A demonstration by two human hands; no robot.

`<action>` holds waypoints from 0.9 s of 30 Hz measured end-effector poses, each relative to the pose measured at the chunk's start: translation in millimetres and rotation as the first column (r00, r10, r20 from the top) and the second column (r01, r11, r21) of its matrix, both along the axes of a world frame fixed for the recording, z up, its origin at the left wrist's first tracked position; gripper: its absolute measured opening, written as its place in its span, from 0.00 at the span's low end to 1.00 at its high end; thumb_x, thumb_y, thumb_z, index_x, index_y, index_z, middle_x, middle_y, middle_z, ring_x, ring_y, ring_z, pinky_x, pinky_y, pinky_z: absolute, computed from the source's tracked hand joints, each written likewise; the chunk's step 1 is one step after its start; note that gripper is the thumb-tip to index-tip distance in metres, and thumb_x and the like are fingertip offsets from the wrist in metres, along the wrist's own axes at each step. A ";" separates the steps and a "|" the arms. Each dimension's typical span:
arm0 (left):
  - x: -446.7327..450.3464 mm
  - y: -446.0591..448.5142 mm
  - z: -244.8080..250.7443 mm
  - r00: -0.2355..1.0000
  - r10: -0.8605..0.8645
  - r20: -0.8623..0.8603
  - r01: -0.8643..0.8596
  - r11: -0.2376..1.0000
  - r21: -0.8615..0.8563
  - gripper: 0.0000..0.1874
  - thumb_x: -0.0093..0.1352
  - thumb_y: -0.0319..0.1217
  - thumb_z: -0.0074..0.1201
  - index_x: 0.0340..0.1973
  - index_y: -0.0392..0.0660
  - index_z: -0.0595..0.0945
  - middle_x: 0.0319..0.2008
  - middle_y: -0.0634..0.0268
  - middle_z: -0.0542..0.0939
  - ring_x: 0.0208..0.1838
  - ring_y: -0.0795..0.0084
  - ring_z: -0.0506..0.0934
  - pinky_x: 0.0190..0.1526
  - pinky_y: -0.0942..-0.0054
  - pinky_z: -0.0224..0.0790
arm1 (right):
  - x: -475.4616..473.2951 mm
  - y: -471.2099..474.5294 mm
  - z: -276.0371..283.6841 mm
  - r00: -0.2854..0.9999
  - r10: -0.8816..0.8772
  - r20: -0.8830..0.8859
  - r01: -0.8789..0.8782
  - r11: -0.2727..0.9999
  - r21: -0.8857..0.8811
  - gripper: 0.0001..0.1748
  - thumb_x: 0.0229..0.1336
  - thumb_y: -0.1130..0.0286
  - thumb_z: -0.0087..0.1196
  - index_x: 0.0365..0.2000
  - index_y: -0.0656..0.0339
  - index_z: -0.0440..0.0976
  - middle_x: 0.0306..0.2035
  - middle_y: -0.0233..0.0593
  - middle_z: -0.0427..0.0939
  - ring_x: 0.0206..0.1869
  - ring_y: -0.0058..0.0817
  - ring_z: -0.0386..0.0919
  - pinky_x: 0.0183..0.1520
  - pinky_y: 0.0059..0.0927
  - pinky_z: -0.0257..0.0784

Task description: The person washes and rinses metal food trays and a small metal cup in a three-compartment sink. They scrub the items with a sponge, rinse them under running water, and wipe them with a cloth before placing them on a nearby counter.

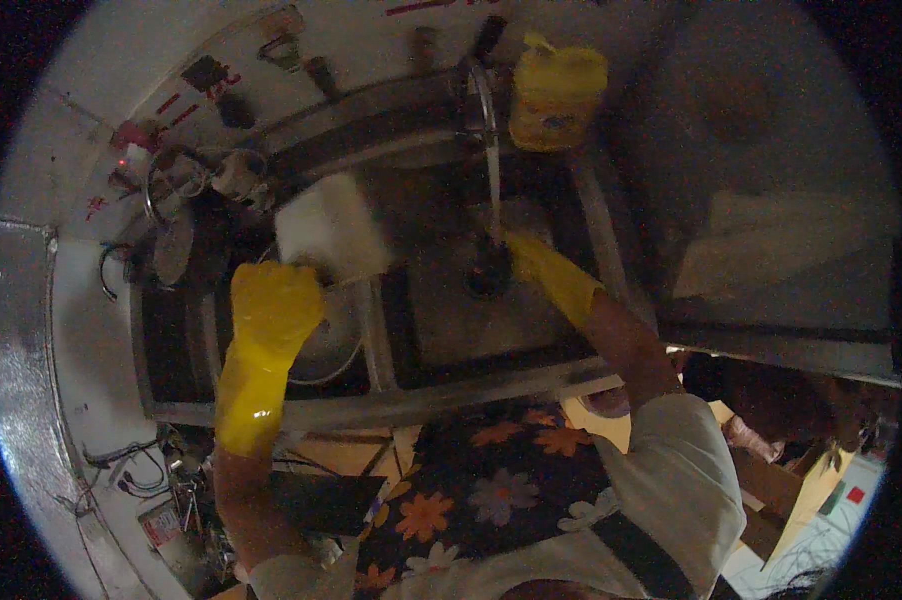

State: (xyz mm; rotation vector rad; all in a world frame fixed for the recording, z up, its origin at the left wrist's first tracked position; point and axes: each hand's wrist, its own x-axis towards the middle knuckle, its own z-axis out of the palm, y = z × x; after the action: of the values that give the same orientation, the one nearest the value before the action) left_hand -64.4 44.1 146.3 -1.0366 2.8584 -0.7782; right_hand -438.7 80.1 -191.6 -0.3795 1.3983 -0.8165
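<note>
My left hand (277, 300), in a yellow rubber glove, is closed at the near left side of a pale, box-shaped item (335, 217), whose kind I cannot tell. That item sits over the divider between the sink basins, above a round dish or bowl (331, 341) in the left basin. My right hand (522, 251), also gloved in yellow, reaches into the right basin (451, 322) beside the stream of water from the faucet (485, 101). Its fingers lie in shadow near the dark drain (485, 277), and whether they hold anything is hidden.
A yellow plastic jug (558, 94) stands behind the right basin, near the faucet. Dark utensils or pans (173, 244) crowd the left end of the sink. A wide surface (781, 255) lies to the right. Cables (143, 472) run at the lower left.
</note>
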 end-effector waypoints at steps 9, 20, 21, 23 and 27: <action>103.9 50.0 -46.0 0.283 0.408 -0.868 -0.356 0.885 0.300 0.05 0.66 0.26 0.64 0.35 0.42 0.82 0.32 0.58 0.81 0.33 0.60 0.79 0.39 0.63 0.72 | 23.5 -31.6 119.4 0.432 0.538 -0.724 -0.675 0.725 0.137 0.33 0.62 0.58 0.62 0.67 0.50 0.70 0.65 0.47 0.74 0.64 0.44 0.75 0.66 0.44 0.70; 131.6 78.5 -90.2 -0.252 0.433 -0.866 -0.373 0.782 0.499 0.12 0.67 0.29 0.66 0.40 0.41 0.78 0.32 0.68 0.74 0.35 0.73 0.72 0.40 0.70 0.67 | 91.2 -157.6 151.4 -0.178 -0.277 -0.944 -0.783 0.622 -0.035 0.33 0.57 0.76 0.57 0.65 0.49 0.71 0.69 0.47 0.71 0.71 0.46 0.69 0.71 0.52 0.65; 128.7 82.1 -89.2 -0.272 0.457 -0.847 -0.315 0.789 0.527 0.12 0.67 0.29 0.66 0.39 0.42 0.77 0.33 0.69 0.73 0.36 0.74 0.71 0.40 0.71 0.66 | 88.9 -161.5 142.3 -0.216 -0.204 -0.955 -0.801 0.596 0.054 0.34 0.57 0.74 0.58 0.66 0.50 0.70 0.70 0.47 0.69 0.69 0.48 0.71 0.70 0.55 0.67; 124.4 89.0 -88.8 -0.378 0.518 -0.768 -0.232 0.750 0.620 0.13 0.66 0.29 0.67 0.38 0.44 0.75 0.33 0.72 0.71 0.36 0.76 0.69 0.39 0.73 0.65 | 85.1 -162.6 121.2 -0.185 -0.174 -0.967 -0.815 0.577 0.053 0.35 0.58 0.72 0.59 0.67 0.50 0.68 0.71 0.47 0.68 0.68 0.49 0.72 0.69 0.57 0.68; 115.9 86.5 -92.0 -0.329 0.649 -0.686 -0.121 0.691 0.712 0.11 0.66 0.27 0.66 0.38 0.47 0.76 0.35 0.73 0.73 0.37 0.80 0.68 0.38 0.76 0.62 | 82.0 -129.5 94.2 0.459 -0.156 -0.874 -0.706 0.533 -0.466 0.33 0.64 0.66 0.57 0.69 0.49 0.67 0.69 0.49 0.69 0.68 0.48 0.72 0.70 0.51 0.68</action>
State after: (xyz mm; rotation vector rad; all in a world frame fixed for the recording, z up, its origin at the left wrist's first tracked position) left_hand 51.5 130.5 54.4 -3.4019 2.1519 1.3466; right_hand -356.7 -49.4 -97.5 -2.0186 1.6531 -0.9369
